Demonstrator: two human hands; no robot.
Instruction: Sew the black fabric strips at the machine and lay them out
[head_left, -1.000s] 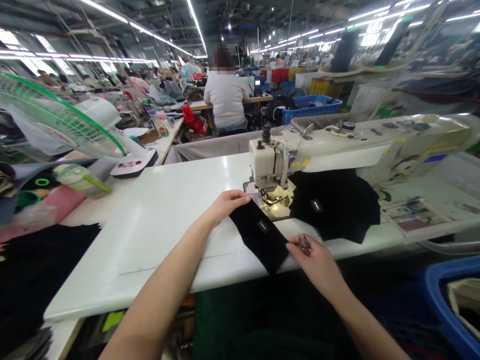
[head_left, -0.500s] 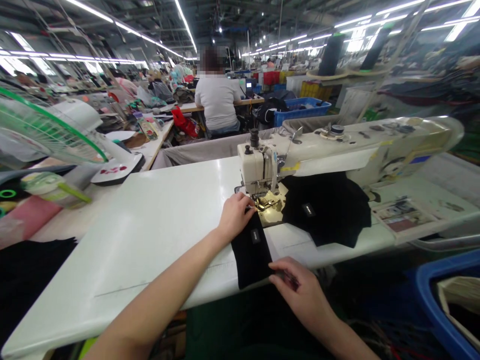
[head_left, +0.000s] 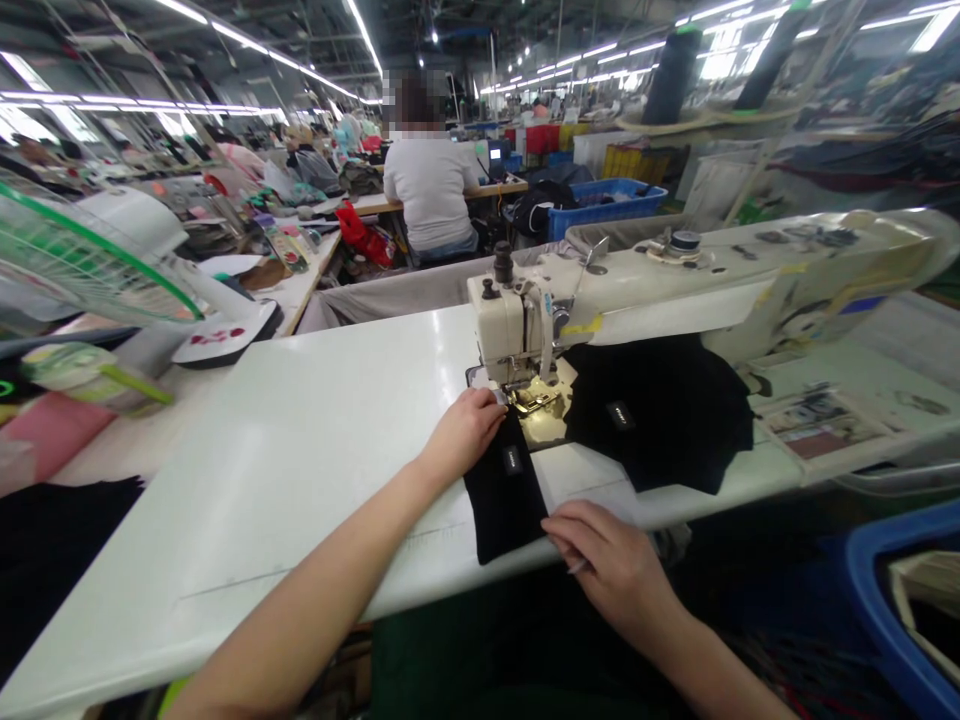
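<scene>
A black fabric piece [head_left: 506,505] with a small dark label [head_left: 513,460] lies at the table's front edge, its far end beside the presser foot of the sewing machine [head_left: 517,330]. My left hand [head_left: 466,432] pinches the far end of this piece, just left of the foot. At the near right edge of the same piece, my right hand [head_left: 600,550] is closed with thumb and fingertips on the cloth; something small and pale shows under its fingers. A larger black fabric [head_left: 675,415] with a similar label rests under the machine arm.
The white table [head_left: 315,430] spreads left of the machine. A fan [head_left: 97,250] and a lidded container [head_left: 90,375] stand at the left. A parts tray [head_left: 832,420] is at the right, a blue basket [head_left: 862,570] at the lower right. A seated person [head_left: 430,190] is ahead.
The view has shifted slightly. My right hand's fingers have drawn together at the edge of the small piece. My left hand stays by the presser foot.
</scene>
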